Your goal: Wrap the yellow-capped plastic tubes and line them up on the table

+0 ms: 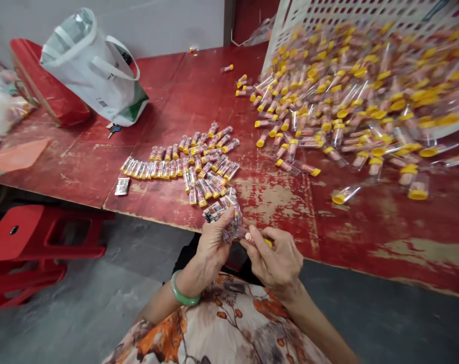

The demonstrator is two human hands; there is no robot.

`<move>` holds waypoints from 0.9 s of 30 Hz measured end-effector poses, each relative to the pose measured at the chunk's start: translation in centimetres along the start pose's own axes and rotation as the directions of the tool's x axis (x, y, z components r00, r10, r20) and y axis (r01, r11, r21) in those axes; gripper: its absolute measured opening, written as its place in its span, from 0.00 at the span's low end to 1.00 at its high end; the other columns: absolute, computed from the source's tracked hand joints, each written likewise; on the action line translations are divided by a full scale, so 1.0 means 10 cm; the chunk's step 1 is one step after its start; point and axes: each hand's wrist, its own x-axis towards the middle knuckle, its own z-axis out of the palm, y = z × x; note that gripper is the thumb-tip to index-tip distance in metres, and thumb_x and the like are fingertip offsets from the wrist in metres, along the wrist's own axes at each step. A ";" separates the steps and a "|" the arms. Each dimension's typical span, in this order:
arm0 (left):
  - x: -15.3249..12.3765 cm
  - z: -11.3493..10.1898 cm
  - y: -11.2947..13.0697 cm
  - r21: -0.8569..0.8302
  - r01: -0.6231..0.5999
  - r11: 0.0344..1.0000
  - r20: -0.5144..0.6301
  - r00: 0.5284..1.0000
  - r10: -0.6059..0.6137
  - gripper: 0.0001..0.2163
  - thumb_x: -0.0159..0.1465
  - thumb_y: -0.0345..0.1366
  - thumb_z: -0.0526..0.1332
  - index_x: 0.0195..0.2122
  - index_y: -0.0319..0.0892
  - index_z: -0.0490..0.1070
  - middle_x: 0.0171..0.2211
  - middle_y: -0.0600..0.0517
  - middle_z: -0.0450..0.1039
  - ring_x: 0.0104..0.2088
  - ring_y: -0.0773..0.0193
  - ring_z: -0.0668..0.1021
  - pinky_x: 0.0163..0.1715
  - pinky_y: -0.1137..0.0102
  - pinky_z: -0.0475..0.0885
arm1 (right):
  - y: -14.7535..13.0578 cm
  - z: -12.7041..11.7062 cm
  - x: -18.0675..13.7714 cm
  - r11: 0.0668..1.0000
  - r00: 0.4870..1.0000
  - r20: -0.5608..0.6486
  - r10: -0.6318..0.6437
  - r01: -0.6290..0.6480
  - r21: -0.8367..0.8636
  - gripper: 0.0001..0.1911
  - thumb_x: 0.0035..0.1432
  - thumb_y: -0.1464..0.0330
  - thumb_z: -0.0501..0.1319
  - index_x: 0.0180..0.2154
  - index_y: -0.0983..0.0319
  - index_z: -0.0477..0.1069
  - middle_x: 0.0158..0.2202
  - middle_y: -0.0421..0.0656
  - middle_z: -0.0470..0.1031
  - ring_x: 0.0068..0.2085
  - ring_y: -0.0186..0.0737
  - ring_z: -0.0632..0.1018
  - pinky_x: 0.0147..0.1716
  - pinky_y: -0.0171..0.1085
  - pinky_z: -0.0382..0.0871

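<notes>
My left hand [212, 242] is closed on a bunch of clear printed plastic wrappers [231, 205] at the table's front edge. Between the fingers of my right hand [275, 258] is a small clear tube with a yellow cap [249, 236], its cap end partly hidden by the fingers. The tube's near end meets the wrappers at my left fingertips; whether it is inside one I cannot tell. Just beyond my left hand lie several wrapped tubes [202, 187], some lined up in a row, others loosely grouped.
A heap of yellow-capped tubes [328, 111] spills from a white perforated basket [271, 50] onto the red table [169, 96]. A white bag [96, 76], keys [114, 130] and a small packet [122, 186] lie to the left. A red stool [25, 232] stands on the floor.
</notes>
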 end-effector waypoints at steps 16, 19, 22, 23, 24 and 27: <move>0.06 -0.04 -0.06 -0.090 0.084 0.992 0.041 0.996 -0.080 0.13 0.46 0.30 0.72 0.32 0.37 0.74 0.28 0.52 0.77 0.26 0.66 0.77 0.37 0.68 0.74 | -0.02 0.03 0.02 0.994 0.995 -0.032 0.098 -0.097 0.045 0.19 0.53 0.71 0.66 0.47 0.66 0.68 0.34 0.47 0.74 0.33 0.38 0.75 0.34 0.34 0.71; 0.08 -0.07 -0.08 -0.078 0.059 0.995 0.038 0.998 -0.056 0.13 0.45 0.31 0.73 0.30 0.37 0.73 0.27 0.53 0.76 0.25 0.68 0.76 0.36 0.69 0.73 | -0.02 0.04 0.02 0.977 0.989 -0.039 0.144 -0.136 0.165 0.15 0.53 0.72 0.66 0.43 0.66 0.68 0.33 0.46 0.75 0.35 0.38 0.77 0.36 0.34 0.72; 0.10 -0.09 -0.11 -0.052 0.043 0.998 0.040 0.998 -0.041 0.13 0.44 0.33 0.74 0.28 0.36 0.72 0.25 0.53 0.75 0.23 0.69 0.75 0.31 0.71 0.72 | -0.01 0.02 0.03 0.999 0.999 -0.008 0.038 -0.037 0.038 0.14 0.52 0.72 0.67 0.41 0.66 0.69 0.33 0.47 0.75 0.34 0.38 0.76 0.35 0.35 0.72; 0.10 -0.09 -0.13 -0.042 0.037 0.998 0.040 0.999 -0.036 0.14 0.43 0.33 0.74 0.28 0.36 0.72 0.25 0.53 0.74 0.23 0.69 0.74 0.30 0.72 0.71 | -0.01 0.01 0.03 1.000 1.000 0.008 -0.008 0.008 -0.023 0.15 0.52 0.72 0.67 0.42 0.66 0.69 0.33 0.47 0.75 0.33 0.38 0.76 0.35 0.35 0.71; 0.11 -0.10 -0.14 -0.037 0.030 0.999 0.039 0.999 -0.029 0.14 0.43 0.33 0.74 0.27 0.36 0.72 0.24 0.53 0.74 0.22 0.70 0.74 0.29 0.72 0.71 | -0.01 0.01 0.04 0.997 0.999 0.024 -0.043 0.044 -0.064 0.15 0.52 0.71 0.67 0.42 0.66 0.70 0.33 0.48 0.75 0.32 0.38 0.76 0.34 0.34 0.71; 0.12 -0.12 -0.18 -0.037 0.053 0.998 0.049 0.997 -0.051 0.15 0.41 0.35 0.75 0.25 0.35 0.72 0.23 0.52 0.74 0.22 0.70 0.74 0.29 0.72 0.71 | -0.01 0.00 0.05 1.000 0.999 0.048 -0.020 0.019 0.013 0.12 0.54 0.70 0.65 0.41 0.65 0.70 0.32 0.46 0.75 0.32 0.36 0.76 0.33 0.33 0.70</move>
